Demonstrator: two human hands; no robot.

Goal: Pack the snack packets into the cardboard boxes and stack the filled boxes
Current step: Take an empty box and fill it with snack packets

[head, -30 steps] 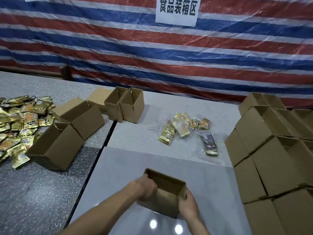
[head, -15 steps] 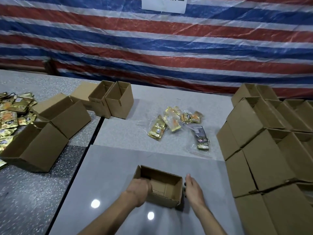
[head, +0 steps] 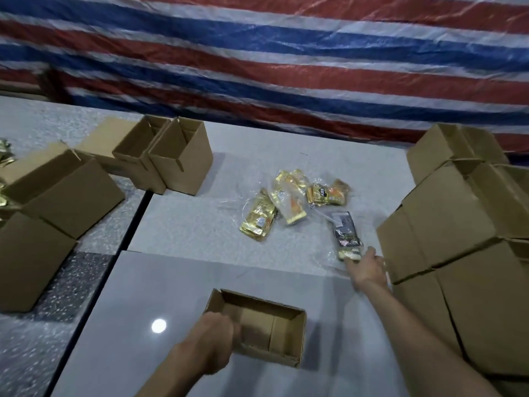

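A small open cardboard box (head: 274,316) sits on the grey table in front of me, with nothing inside. My left hand (head: 213,343) grips its near left wall, fingers curled over the rim. My right hand (head: 367,267) is stretched out to the right, and its fingertips touch the near end of a dark snack packet (head: 345,229) in clear wrap. Several gold snack packets (head: 282,204) lie in a loose cluster just beyond, in the table's middle.
A stack of brown cardboard boxes (head: 458,224) rises close on the right, beside my right arm. Open boxes (head: 180,159) stand at the back left, larger ones (head: 57,193) at the left edge. More gold packets (head: 4,156) peek in far left. A striped tarp hangs behind.
My right hand left the small box and reached forward-right to the dark packet. The left hand stayed on the box. My view tilted down and shifted right.
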